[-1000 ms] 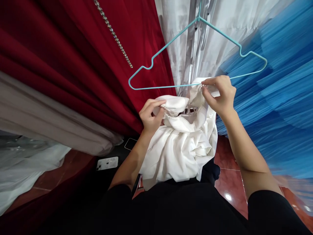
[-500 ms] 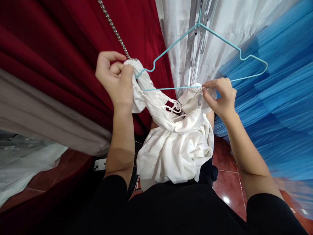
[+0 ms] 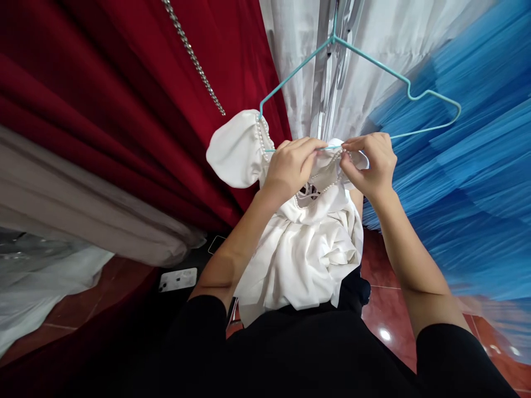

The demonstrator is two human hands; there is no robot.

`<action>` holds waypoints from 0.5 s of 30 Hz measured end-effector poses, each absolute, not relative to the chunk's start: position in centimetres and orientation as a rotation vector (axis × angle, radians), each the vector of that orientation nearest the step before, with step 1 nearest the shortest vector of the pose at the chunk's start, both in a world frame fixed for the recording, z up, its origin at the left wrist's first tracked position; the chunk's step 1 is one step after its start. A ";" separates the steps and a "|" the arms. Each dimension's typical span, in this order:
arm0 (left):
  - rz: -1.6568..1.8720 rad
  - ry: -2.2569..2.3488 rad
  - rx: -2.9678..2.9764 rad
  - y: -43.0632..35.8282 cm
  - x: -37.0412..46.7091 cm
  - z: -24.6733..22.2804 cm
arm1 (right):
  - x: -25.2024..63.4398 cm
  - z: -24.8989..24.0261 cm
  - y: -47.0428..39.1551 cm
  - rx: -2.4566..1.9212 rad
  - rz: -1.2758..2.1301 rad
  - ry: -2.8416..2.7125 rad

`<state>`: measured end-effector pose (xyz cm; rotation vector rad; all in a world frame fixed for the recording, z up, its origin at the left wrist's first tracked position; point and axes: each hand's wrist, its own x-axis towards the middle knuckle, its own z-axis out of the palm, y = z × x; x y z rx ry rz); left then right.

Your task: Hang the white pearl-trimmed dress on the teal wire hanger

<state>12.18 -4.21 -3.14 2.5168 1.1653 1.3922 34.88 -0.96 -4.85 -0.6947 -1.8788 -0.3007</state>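
A turquoise wire hanger [image 3: 369,53] hangs in front of me, and a white dress [image 3: 290,265] with pearl beading along its neckline is draped on it and over my lap. The left puff sleeve [image 3: 236,149] sits over the hanger's left shoulder. My left hand [image 3: 292,166] is closed at the hanger's lower bar, its fingertips close to the right sleeve; its grip is partly hidden. My right hand [image 3: 371,163] pinches the dress's beaded edge against the bar. The hanger's right end sticks out bare beyond it.
Dark red fabric [image 3: 124,77] and a beaded chain [image 3: 193,55] hang at the left. Blue tulle [image 3: 464,182] fills the right side, with white fabric [image 3: 394,33] behind the metal pole [image 3: 327,83]. A phone [image 3: 178,279] lies on a dark surface at lower left.
My left hand has let go of the left sleeve and moved right to the lower bar. That sleeve now hangs over the hanger's left shoulder. My right hand stays at the beaded edge.
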 end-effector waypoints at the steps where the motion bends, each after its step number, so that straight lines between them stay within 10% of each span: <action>1: 1.359 1.201 2.520 -4.3 12.5 -3.5 | 34.9 -4.8 -1.3 -0.697 -0.284 -1.880; 15: 1.373 1.121 2.426 -5.0 10.6 -2.6 | 48.6 -4.2 1.0 -1.259 -0.477 -1.167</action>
